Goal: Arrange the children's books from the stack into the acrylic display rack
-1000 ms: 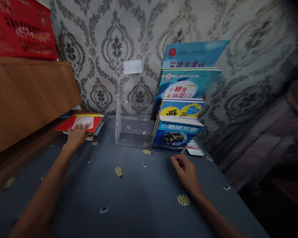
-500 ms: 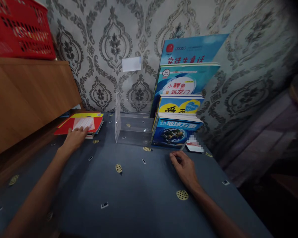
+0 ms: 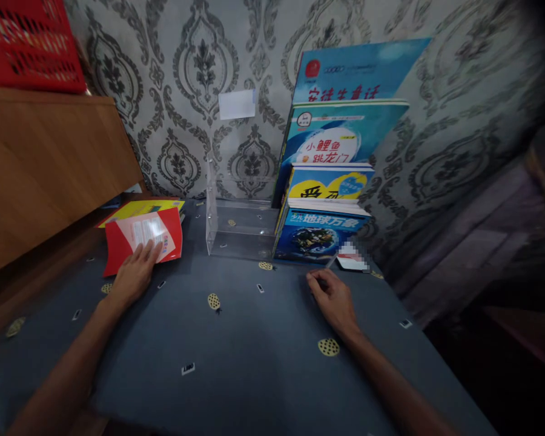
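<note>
At the left, my left hand has its fingers on the lower edge of a red book, which is tilted and slightly bent; its thumb is hidden. Behind the red book lies a yellow book. My right hand rests on the dark table, fingers curled together with nothing visible in them, in front of a blue book with a globe picture. That book stands with other upright books in steps in a clear acrylic rack, whose left part holds no books.
A red basket sits on a wooden cabinet at the left. Right of the standing books lies a small flat object, partly blurred out. The patterned wall is behind, and a draped cloth hangs at the right.
My left hand has drawn the red book toward me, off the stack, uncovering more of the yellow book. The view has shifted slightly. My right hand keeps its place on the table.
</note>
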Tool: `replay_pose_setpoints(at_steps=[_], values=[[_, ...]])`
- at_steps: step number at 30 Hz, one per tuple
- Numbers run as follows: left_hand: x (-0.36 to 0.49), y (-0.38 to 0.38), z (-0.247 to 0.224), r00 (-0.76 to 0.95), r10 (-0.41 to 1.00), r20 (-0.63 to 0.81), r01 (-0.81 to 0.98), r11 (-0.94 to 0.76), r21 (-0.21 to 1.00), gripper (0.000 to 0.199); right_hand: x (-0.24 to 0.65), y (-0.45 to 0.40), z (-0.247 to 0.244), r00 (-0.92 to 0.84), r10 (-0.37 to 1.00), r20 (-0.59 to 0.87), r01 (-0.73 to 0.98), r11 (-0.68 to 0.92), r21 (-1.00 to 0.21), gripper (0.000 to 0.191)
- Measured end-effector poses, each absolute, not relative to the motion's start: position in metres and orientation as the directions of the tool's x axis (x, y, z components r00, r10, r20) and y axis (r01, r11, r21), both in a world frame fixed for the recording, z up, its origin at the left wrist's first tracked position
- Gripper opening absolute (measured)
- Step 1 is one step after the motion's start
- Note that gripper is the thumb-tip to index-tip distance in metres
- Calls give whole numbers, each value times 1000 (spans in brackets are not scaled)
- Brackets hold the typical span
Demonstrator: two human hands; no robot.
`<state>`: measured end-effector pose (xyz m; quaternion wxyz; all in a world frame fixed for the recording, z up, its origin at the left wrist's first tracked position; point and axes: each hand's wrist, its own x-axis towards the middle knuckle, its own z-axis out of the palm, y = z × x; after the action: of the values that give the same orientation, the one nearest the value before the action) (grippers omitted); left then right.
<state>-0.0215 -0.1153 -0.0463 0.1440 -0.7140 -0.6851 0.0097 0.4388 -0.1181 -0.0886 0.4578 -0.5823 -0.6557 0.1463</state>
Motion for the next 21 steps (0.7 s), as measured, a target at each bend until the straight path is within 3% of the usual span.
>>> replay_pose_setpoints(at_steps=[7, 15, 21], values=[[-42, -137, -65, 194, 980, 54, 971, -184, -156, 64, 436, -119, -87, 107, 901, 419, 645, 258, -719, 32], [-37, -158, -56, 205, 979, -6, 976, -205, -75, 60, 436, -119, -88, 110, 907, 407, 642, 247, -725, 32], [-17, -173, -49, 263, 965, -25, 961, -264, -78, 60, 437, -120, -88, 104, 906, 410, 650, 250, -718, 31]])
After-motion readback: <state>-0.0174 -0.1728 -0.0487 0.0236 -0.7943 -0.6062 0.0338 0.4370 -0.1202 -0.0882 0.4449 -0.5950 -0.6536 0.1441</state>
